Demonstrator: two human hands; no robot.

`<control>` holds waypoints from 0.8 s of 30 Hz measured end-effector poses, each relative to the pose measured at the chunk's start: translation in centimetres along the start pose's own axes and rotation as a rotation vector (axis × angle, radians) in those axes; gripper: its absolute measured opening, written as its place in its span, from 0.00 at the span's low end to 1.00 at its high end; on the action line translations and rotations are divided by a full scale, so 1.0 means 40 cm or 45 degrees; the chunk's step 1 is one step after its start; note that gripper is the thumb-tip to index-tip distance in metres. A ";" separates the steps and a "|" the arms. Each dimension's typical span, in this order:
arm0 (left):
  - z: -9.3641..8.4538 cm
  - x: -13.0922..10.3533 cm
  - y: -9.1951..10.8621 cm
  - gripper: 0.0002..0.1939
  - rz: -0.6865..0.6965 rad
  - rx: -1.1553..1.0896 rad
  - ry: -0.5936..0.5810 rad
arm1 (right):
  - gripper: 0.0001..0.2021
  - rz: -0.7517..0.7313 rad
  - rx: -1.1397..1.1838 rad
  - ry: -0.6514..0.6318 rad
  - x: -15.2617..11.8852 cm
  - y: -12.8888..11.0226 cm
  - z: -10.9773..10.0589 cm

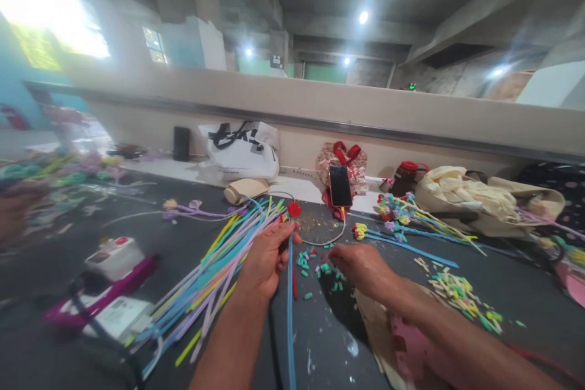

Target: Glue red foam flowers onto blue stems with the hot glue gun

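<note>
My left hand (267,259) is closed around a long blue fuzzy stem (290,323), which hangs down toward me. A small red flower (294,209) tops this stem, just above my fingertips. Over the small teal cut pieces (325,268) on the table, my right hand (361,265) has its fingers drawn together; whatever they may hold is hidden. A red strip (295,286) lies beside the blue stem. Left of my left hand lies a loose bundle of coloured fuzzy stems (214,280) in blue, lilac and yellow.
A phone (340,186) leans on a patterned bag (361,161) at the back. Finished flower stems (402,228) and small cut pieces (461,298) lie right. White boxes (114,259) sit left. A white bag (249,152) stands behind. Another person's blurred hand (18,213) shows far left.
</note>
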State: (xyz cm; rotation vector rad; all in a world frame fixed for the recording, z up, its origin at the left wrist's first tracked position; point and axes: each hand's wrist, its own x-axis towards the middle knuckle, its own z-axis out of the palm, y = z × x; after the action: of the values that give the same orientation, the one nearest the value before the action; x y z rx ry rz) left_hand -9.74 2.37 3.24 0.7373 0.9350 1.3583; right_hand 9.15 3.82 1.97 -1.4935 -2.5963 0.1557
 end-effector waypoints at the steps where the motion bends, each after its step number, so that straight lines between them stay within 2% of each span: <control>1: -0.001 0.000 -0.001 0.12 -0.001 -0.002 0.000 | 0.12 -0.007 -0.003 -0.006 0.000 -0.007 -0.002; 10: 0.014 -0.007 -0.007 0.11 -0.020 -0.009 -0.032 | 0.10 -0.253 0.100 -0.111 -0.003 -0.050 0.000; 13: 0.016 -0.007 -0.013 0.11 0.002 0.022 -0.057 | 0.07 -0.258 0.095 -0.129 -0.009 -0.055 0.012; 20: 0.015 -0.004 -0.026 0.12 -0.005 0.038 -0.108 | 0.11 -0.176 -0.013 -0.113 -0.013 -0.083 0.031; 24: 0.016 -0.003 -0.026 0.12 -0.006 0.033 -0.112 | 0.08 -0.228 -0.029 -0.127 -0.007 -0.100 0.042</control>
State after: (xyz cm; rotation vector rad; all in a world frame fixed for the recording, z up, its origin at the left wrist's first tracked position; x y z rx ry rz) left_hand -8.67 2.18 2.64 0.8078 0.8858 1.3017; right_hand 5.60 1.53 0.95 -1.2824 -2.8034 0.1853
